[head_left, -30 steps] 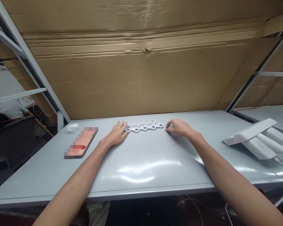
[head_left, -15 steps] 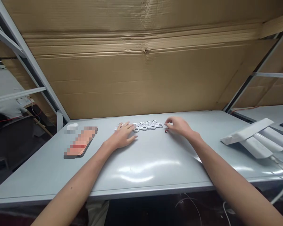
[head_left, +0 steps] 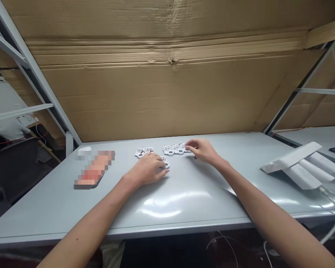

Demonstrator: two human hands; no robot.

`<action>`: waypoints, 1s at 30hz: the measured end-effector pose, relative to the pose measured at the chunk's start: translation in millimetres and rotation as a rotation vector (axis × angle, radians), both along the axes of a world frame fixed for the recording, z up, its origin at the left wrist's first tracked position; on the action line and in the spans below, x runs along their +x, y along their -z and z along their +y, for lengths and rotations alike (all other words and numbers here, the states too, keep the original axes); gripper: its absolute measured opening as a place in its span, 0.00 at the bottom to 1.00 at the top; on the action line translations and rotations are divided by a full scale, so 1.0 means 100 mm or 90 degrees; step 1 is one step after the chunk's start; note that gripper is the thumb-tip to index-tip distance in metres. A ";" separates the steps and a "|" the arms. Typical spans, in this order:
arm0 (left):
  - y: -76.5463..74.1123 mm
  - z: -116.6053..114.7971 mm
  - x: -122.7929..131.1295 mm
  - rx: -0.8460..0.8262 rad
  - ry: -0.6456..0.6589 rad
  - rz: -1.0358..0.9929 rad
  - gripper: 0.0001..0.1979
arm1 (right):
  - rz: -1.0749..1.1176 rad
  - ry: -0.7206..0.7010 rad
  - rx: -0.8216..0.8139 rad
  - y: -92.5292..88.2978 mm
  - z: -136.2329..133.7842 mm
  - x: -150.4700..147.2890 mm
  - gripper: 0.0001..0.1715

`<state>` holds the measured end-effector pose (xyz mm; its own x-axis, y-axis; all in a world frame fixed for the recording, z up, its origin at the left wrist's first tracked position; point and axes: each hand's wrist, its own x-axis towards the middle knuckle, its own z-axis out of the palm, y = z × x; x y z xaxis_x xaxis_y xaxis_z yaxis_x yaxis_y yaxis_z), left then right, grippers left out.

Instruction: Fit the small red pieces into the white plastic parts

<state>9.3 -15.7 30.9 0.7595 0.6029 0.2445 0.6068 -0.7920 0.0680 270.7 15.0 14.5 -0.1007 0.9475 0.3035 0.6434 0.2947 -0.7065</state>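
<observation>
Several small white plastic parts (head_left: 176,149) lie in a row near the back of a grey table (head_left: 184,197). Two more white parts (head_left: 143,151) sit apart to the left. My left hand (head_left: 148,169) rests palm down, fingers curled over one white part (head_left: 165,162) that it has pulled toward me. My right hand (head_left: 202,150) reaches to the right end of the row, fingertips pinched on the end part. A tiny red and dark bit (head_left: 195,157) lies on the table under my right hand.
A blurred flat phone-like item (head_left: 94,172) and a white oval object (head_left: 84,149) lie at the left. White long plastic pieces (head_left: 298,163) with cables sit at the right edge. A cardboard wall (head_left: 167,74) stands behind the table; metal shelf posts flank it.
My left hand has moved right and toward me, dragging one white part out of the row. My right hand has shifted left onto the row's right end.
</observation>
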 end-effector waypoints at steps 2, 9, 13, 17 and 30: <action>-0.01 -0.01 0.00 0.021 -0.014 -0.017 0.14 | 0.059 -0.044 -0.010 0.02 -0.01 -0.06 0.11; 0.10 0.09 -0.08 -0.010 -0.102 -0.006 0.21 | 0.204 -0.138 -0.137 0.06 -0.09 -0.25 0.15; 0.20 0.13 -0.05 -0.043 -0.104 -0.031 0.18 | 0.246 -0.169 -0.181 0.10 -0.10 -0.31 0.15; 0.27 0.14 -0.01 -0.013 -0.084 -0.055 0.19 | 0.250 -0.203 -0.155 0.13 -0.09 -0.32 0.14; 0.25 0.13 -0.04 -0.065 -0.069 -0.035 0.24 | -0.154 -0.188 0.168 0.20 -0.23 -0.49 0.16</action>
<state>4.9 -3.2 6.2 0.6760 0.7042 0.2171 0.6812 -0.7096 0.1804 221.6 -8.0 -5.4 -0.4520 0.7612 0.4650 0.6425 0.6394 -0.4223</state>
